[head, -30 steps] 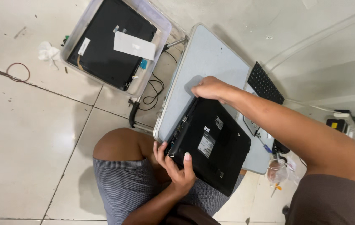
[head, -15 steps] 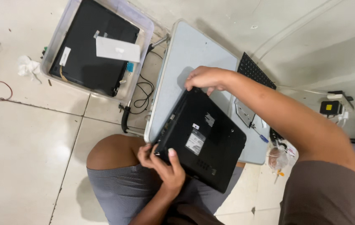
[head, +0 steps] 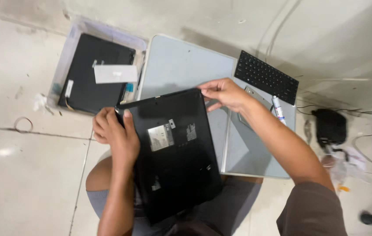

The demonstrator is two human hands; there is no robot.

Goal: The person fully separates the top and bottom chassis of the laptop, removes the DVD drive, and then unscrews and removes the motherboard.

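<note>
A black laptop (head: 173,148) lies upside down across my lap and the near edge of a low grey-blue table (head: 181,65), its underside with a silver label facing up. My left hand (head: 114,131) grips the laptop's far left corner, thumb on top. My right hand (head: 225,94) pinches the far right corner of the laptop, fingers curled over its edge. My knee shows under the left forearm.
A clear plastic bin (head: 70,43) at the far left holds another black laptop (head: 92,72) with a white paper slip. A black keyboard (head: 266,76) and a marker pen (head: 278,109) lie on the table's right side. A black power adapter (head: 330,126) and cables lie on the tiled floor.
The laptop has turned and shifted nearer across my lap. My left hand moved from its near edge to its far left corner. My right hand stays at the far right corner.
</note>
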